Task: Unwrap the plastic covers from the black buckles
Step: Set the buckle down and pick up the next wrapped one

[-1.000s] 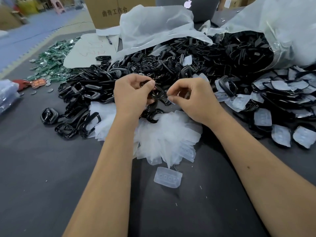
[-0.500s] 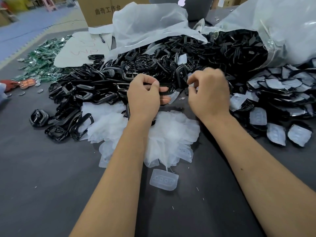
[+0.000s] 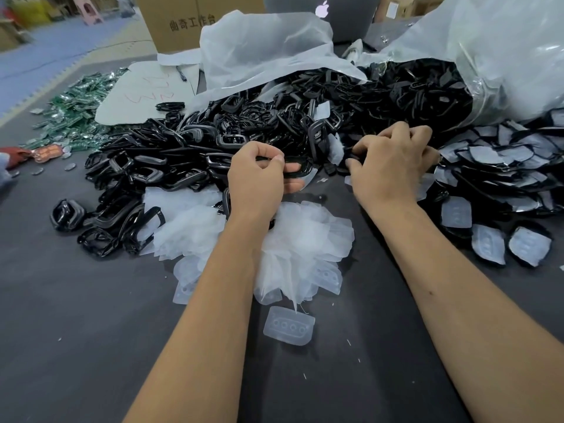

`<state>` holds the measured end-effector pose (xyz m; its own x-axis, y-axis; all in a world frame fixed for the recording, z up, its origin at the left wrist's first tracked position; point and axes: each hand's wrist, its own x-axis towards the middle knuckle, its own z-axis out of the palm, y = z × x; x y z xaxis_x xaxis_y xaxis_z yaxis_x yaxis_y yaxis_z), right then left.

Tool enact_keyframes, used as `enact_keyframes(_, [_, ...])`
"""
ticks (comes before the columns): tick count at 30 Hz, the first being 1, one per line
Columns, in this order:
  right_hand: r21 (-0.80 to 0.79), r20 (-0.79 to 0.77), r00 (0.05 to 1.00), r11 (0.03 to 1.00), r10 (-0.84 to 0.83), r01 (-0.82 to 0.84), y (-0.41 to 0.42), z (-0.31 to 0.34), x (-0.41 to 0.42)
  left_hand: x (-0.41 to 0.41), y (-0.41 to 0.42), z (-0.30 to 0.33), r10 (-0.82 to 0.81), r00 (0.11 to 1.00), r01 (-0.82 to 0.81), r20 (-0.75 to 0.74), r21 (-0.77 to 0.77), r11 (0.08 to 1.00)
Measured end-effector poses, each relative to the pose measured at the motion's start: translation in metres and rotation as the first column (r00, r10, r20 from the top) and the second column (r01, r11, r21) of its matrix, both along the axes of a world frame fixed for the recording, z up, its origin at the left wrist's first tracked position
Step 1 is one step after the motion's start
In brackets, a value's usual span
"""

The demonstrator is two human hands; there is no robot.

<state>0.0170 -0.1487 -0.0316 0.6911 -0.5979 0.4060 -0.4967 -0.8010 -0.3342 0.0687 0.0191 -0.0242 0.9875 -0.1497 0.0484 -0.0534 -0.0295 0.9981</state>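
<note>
My left hand (image 3: 259, 178) grips a bare black buckle (image 3: 300, 166) just above the heap of removed clear plastic covers (image 3: 299, 239). My right hand (image 3: 390, 166) reaches into the pile of still-covered buckles (image 3: 494, 178) on the right, its fingers curled round a black buckle (image 3: 355, 160) there. A big mound of black buckles (image 3: 274, 123) fills the middle of the dark table. A pile of unwrapped buckles (image 3: 128, 190) lies at the left. One loose cover (image 3: 288, 328) lies alone near the front.
A large white plastic bag (image 3: 488, 50) spills buckles at the back right. Another white plastic sheet (image 3: 262, 53) lies behind the mound. A cardboard box (image 3: 189, 19), a laptop (image 3: 323, 13) and green packets (image 3: 76, 111) stand further back and left. The dark table (image 3: 91, 331) extends toward me.
My right hand moved right and away from the left hand into the covered buckles. My left hand kept its buckle and shifted slightly forward.
</note>
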Motion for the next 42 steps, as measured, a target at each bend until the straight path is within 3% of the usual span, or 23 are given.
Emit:
enact_keyframes(5, [-0.018,0.073,0.996,0.998,0.053,-0.052,0.002,-0.001,0.0,0.001,0.001,0.0,0.019,1.0,-0.02,-0.013,-0.032,0.999])
enact_keyframes(8, [-0.014,0.275,0.953,0.992,0.124,-0.125,0.002,0.001,-0.001,0.003,0.002,-0.001,0.045,0.998,-0.046,-0.034,-0.054,0.997])
enact_keyframes(10, [0.037,0.446,0.864,0.959,0.234,-0.279,0.005,0.004,-0.001,0.006,0.003,-0.001,0.065,0.997,-0.067,-0.04,-0.063,0.996])
enact_keyframes(12, [0.172,0.559,0.773,0.869,0.301,-0.463,0.013,0.004,-0.001,0.008,0.005,-0.002,0.077,0.996,-0.079,-0.038,-0.065,0.995])
enact_keyframes(15, [0.442,0.665,0.683,0.577,0.304,-0.687,0.029,-0.001,0.002,0.009,0.007,-0.001,0.066,0.998,-0.067,-0.017,-0.058,0.996])
enact_keyframes(17, [0.5,0.698,0.651,0.446,0.3,-0.742,0.035,-0.006,0.004,0.008,0.008,0.0,0.062,0.998,-0.063,-0.017,-0.064,0.996])
enact_keyframes(26, [0.546,0.706,0.642,0.348,0.299,-0.762,0.037,-0.009,0.003,0.009,0.013,0.004,-0.095,0.989,0.064,-0.11,-0.251,0.966])
enact_keyframes(32, [0.585,0.728,0.643,0.275,0.236,-0.763,0.037,-0.007,0.004,0.005,0.018,0.001,-0.265,0.96,0.251,-0.09,-0.142,0.958])
enact_keyframes(38, [0.673,0.74,0.672,0.049,-0.034,-0.738,0.031,-0.003,0.009,0.004,0.018,0.003,-0.272,0.956,0.256,-0.112,-0.14,0.957])
enact_keyframes(42, [0.672,0.741,0.671,0.081,-0.042,-0.736,0.033,-0.003,0.008,0.005,0.018,0.002,-0.275,0.956,0.256,-0.102,-0.165,0.953])
